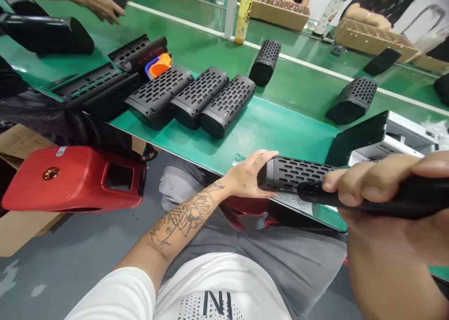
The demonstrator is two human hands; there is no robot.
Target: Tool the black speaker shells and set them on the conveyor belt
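casing [301, 170], black and slotted, is at the near edge of the green table [280, 119], left hand [254, 175] gripping its end. right hand [375, 184] has fingers wrapped round a dark tool [403, 196], tip right by the casing, can't tell if it's touching. this one looks partway done to me. three similar casings [199, 94] in a row look closed up, while some open shells [93, 83] further left look undone.

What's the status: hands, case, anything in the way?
Left hand grips case at its left end. Right hand holds tool, tip overlapping case in view, contact unclear. Box just beyond, possibly crowding.
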